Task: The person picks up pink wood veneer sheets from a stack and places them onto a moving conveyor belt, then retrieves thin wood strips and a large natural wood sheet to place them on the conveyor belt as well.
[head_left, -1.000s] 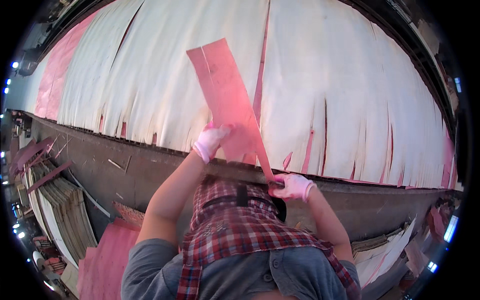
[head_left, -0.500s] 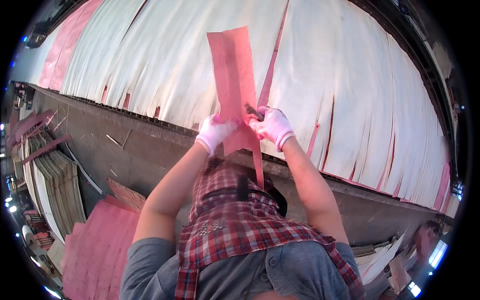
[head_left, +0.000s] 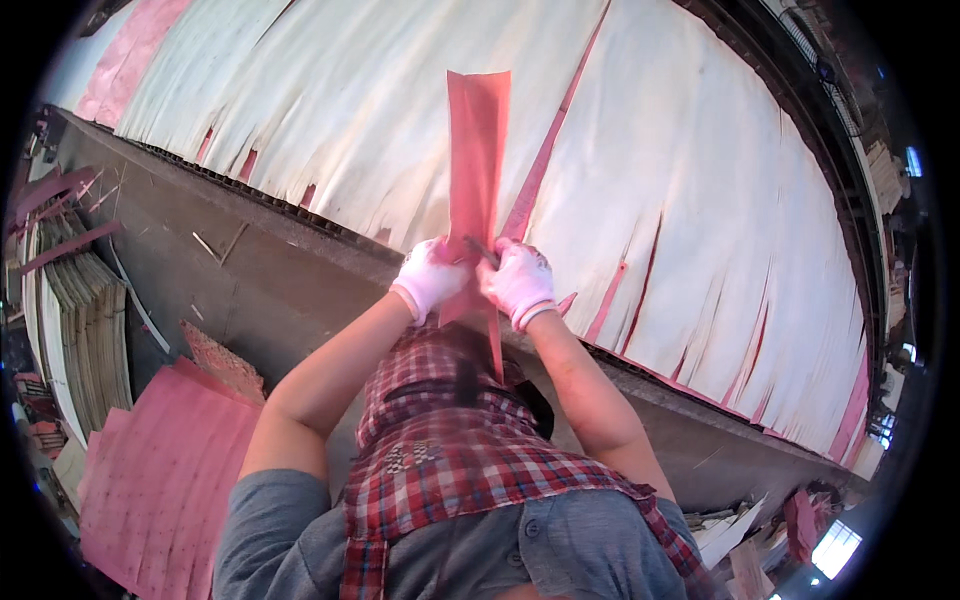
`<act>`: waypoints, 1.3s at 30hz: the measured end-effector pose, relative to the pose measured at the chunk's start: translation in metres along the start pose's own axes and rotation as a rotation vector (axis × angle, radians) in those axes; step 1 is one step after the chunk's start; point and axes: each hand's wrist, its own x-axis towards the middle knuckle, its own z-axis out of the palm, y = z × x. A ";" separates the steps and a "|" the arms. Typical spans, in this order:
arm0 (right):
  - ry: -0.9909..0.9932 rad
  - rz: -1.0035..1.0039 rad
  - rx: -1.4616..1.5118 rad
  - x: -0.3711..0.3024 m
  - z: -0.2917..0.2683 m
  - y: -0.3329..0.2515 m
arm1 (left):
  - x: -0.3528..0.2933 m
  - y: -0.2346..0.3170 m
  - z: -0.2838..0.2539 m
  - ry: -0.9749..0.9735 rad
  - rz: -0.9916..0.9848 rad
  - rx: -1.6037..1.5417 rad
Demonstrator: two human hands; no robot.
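A long pink veneer strip (head_left: 474, 150), creased lengthwise, rises from between my hands over the pale sheets. Its lower end reaches down to my checked apron. My left hand (head_left: 432, 278), in a white glove stained pink, is closed on the strip's left edge. On its other side, my gloved right hand (head_left: 520, 283) grips a small dark blade-like tool (head_left: 482, 249), whose tip lies against the strip. The tool's handle is hidden in the fingers. A thin pink sliver (head_left: 496, 345) hangs below my right hand.
Pale veneer sheets (head_left: 340, 120) cover a long bed in front, with pink showing through splits such as the long gap (head_left: 545, 165). To the left stand a stack of veneer boards (head_left: 85, 310) and pink sheets (head_left: 170, 470). Scraps (head_left: 730, 530) lie at the lower right.
My right hand has come closer to my left, and the tool's tip has moved onto the strip. The strip now looks narrower and more upright. The whole view has shifted and turned slightly.
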 end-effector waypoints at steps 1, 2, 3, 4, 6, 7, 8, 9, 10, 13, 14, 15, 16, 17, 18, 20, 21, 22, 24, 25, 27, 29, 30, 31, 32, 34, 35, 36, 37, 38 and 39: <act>0.061 -0.054 0.069 -0.002 0.014 0.003 | 0.014 -0.042 0.018 -0.065 0.141 0.101; 0.011 -0.090 0.028 -0.009 0.008 -0.004 | 0.014 -0.039 0.016 -0.100 0.082 0.112; 0.043 -0.116 0.036 -0.011 0.014 0.001 | 0.011 -0.036 0.015 -0.135 0.023 0.122; 0.082 -0.141 0.052 -0.009 0.021 0.007 | 0.005 -0.026 0.009 -0.173 -0.032 0.141; -0.176 -0.010 0.700 0.001 0.021 0.042 | -0.022 0.007 -0.026 -0.158 0.029 -0.267; -0.311 0.053 1.031 0.008 0.020 0.064 | -0.029 0.004 -0.040 -0.091 -0.013 -0.368; -0.112 -0.049 1.132 0.017 0.017 0.094 | -0.034 -0.002 -0.054 -0.029 -0.054 -0.471; 0.052 0.070 0.860 0.017 -0.015 0.098 | -0.036 -0.032 -0.080 0.143 -0.015 -0.687; 0.184 0.067 1.123 0.027 -0.021 0.141 | -0.033 -0.061 -0.099 0.305 0.033 -0.916; 0.636 -0.079 1.597 0.043 -0.030 0.192 | -0.049 -0.051 -0.113 0.325 -0.016 -0.968; 0.496 -0.173 1.627 0.035 -0.036 0.196 | -0.054 -0.061 -0.103 0.309 -0.070 -0.958; 0.499 -0.282 1.791 0.033 -0.035 0.192 | -0.059 -0.069 -0.091 0.292 -0.124 -0.948; 0.508 -0.399 1.956 0.027 -0.036 0.179 | -0.061 -0.067 -0.074 0.288 -0.193 -1.040; 0.501 -0.421 2.022 0.026 -0.029 0.168 | -0.058 -0.070 -0.056 0.253 -0.150 -1.144; 0.507 -0.446 2.090 0.026 -0.019 0.158 | -0.058 -0.049 -0.049 0.148 -0.167 -1.194; 0.413 -0.475 2.198 0.032 0.008 0.130 | -0.051 -0.021 -0.033 0.062 -0.167 -1.297; 0.316 -0.471 2.228 0.034 0.022 0.111 | -0.042 -0.021 -0.024 0.073 -0.150 -1.361; 0.350 -0.322 2.285 0.030 0.033 0.086 | -0.035 -0.023 -0.021 0.082 -0.144 -1.429; 0.490 -0.092 2.168 0.044 0.069 0.067 | -0.015 -0.028 -0.045 0.091 -0.171 -0.600; 0.432 -0.072 2.112 0.048 0.073 0.058 | -0.001 -0.022 -0.049 0.232 -0.091 -0.957; 0.166 -0.045 1.975 0.043 0.076 0.051 | 0.024 -0.027 -0.067 0.216 0.067 -1.421; 0.163 -0.119 1.637 0.051 0.094 0.047 | 0.048 -0.038 -0.101 0.014 0.166 -1.541; 0.166 -0.153 1.474 0.054 0.104 0.044 | 0.056 -0.042 -0.114 -0.028 0.141 -1.467; 0.070 -0.089 1.674 0.048 0.079 0.023 | 0.063 -0.044 -0.126 -0.071 0.121 -1.399; -0.026 -0.018 1.876 0.044 0.068 0.009 | 0.067 -0.042 -0.135 -0.119 0.094 -1.329; 0.187 -0.026 2.213 0.058 0.076 -0.007 | 0.080 -0.041 -0.146 -0.197 0.032 -1.204; 0.300 -0.042 2.365 0.064 0.078 -0.012 | 0.085 -0.042 -0.148 -0.215 0.043 -1.193; 0.394 0.013 2.380 0.067 0.078 -0.016 | 0.089 -0.043 -0.149 -0.230 0.054 -1.183; 0.489 0.065 2.396 0.071 0.078 -0.020 | 0.095 -0.046 -0.150 -0.337 0.055 -1.218; 0.581 0.118 2.410 0.072 0.079 -0.025 | 0.101 -0.051 -0.148 -0.442 0.055 -1.253; 0.618 0.180 2.337 0.070 0.080 -0.030 | 0.105 -0.054 -0.147 -0.545 0.055 -1.286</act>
